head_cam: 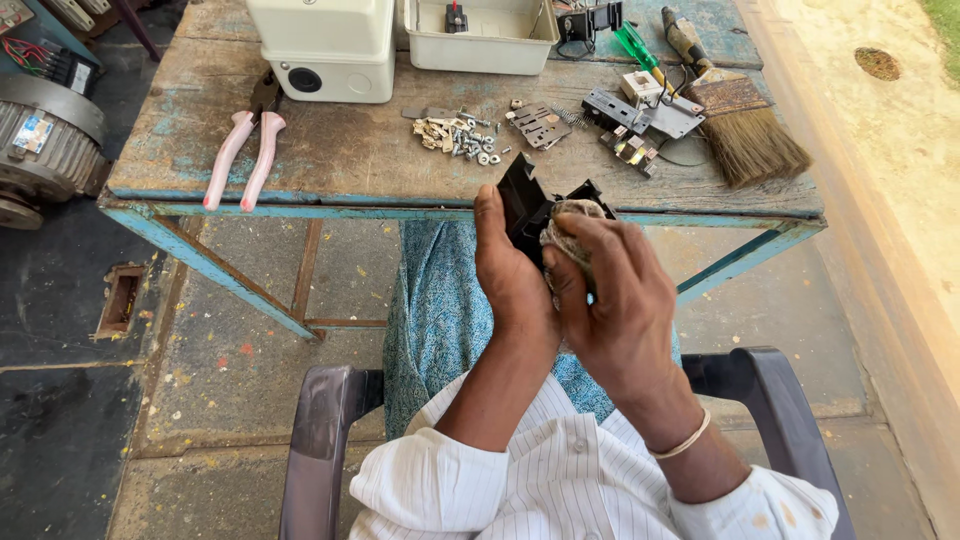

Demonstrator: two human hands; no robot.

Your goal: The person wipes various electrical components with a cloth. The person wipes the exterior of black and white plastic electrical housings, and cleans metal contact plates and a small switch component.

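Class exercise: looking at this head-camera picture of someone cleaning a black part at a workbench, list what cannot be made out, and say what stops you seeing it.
- Black plastic part: its lower half is hidden by the left hand and right hand.
- Cloth: mostly covered by the right hand's fingers.
- Small screws on the table: too small to count.
- White box and tray: cut off by the top edge.

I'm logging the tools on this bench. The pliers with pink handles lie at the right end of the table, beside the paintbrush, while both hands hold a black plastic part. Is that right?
Not quite. The head view shows the pliers at the left end of the table, far from the paintbrush, which lies at the right. Both hands, left and right, do hold the black plastic part.
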